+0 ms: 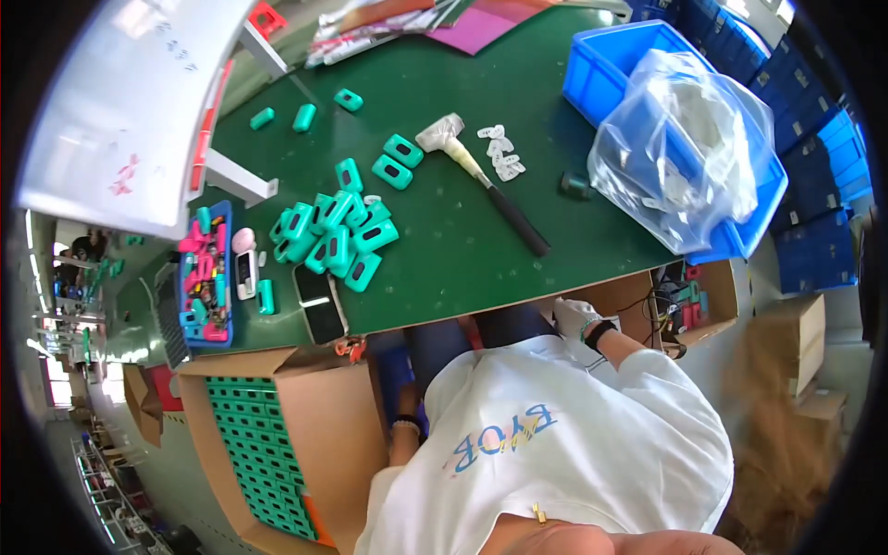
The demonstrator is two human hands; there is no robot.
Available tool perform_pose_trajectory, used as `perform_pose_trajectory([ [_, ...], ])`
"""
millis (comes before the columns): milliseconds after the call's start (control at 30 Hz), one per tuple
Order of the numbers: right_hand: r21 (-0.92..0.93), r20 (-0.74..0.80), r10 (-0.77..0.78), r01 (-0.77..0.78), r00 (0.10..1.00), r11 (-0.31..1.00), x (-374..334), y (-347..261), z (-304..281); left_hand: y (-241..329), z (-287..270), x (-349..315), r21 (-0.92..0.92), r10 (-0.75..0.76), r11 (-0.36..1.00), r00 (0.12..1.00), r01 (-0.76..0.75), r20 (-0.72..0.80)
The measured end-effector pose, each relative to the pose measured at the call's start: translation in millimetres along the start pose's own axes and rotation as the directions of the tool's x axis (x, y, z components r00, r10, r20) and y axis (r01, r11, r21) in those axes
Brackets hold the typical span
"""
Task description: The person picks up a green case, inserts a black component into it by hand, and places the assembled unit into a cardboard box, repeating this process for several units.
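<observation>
My right hand, in a white glove with a dark band at the wrist, is low by the table's front edge, beside an open carton. Its fingers do not show clearly enough to tell what they do. My left hand hangs below the table next to a carton of teal cases; its fingers are hard to make out. On the green table lie a heap of teal plastic cases, a mallet with a wrapped head, and small white plastic pieces.
A blue crate with a clear plastic bag stands at the far right. At left are a blue tray of pink and teal parts, a phone and a white device. A white board juts over the left side.
</observation>
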State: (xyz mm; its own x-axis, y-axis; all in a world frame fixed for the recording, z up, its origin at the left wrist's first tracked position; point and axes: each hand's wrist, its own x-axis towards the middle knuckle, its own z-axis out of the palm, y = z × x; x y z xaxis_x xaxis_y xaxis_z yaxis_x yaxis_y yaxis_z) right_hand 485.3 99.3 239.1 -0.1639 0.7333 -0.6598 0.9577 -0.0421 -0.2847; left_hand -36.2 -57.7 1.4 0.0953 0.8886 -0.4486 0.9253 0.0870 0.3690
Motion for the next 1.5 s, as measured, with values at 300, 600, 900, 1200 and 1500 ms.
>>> perform_pose_trajectory([
  [300,0.018,-0.166,-0.492,0.501,0.855,0.865,-201,-142,-184,214,-234,-142,0.099,-0.251,0.948,0.903,0.302,-0.348],
  [600,0.407,-0.624,-0.376,0.696,0.685,0.591,-188,-153,-211,342,-400,-148,-0.163,0.274,0.857,0.701,-0.488,-0.658],
  [900,0.542,-0.618,-0.269,0.648,0.739,0.536,-166,-134,-206,360,-560,-63,0.183,0.313,0.948,0.661,-0.261,-0.682],
  [1200,0.239,-0.869,-0.215,0.759,0.445,0.605,-100,-95,-212,364,-646,196,0.095,0.106,0.993,0.837,-0.064,-0.536],
  [1500,0.400,-0.714,-0.187,0.612,0.675,0.682,-79,-85,-202,389,-549,419,-0.130,-0.309,0.946,0.705,0.297,-0.638],
])
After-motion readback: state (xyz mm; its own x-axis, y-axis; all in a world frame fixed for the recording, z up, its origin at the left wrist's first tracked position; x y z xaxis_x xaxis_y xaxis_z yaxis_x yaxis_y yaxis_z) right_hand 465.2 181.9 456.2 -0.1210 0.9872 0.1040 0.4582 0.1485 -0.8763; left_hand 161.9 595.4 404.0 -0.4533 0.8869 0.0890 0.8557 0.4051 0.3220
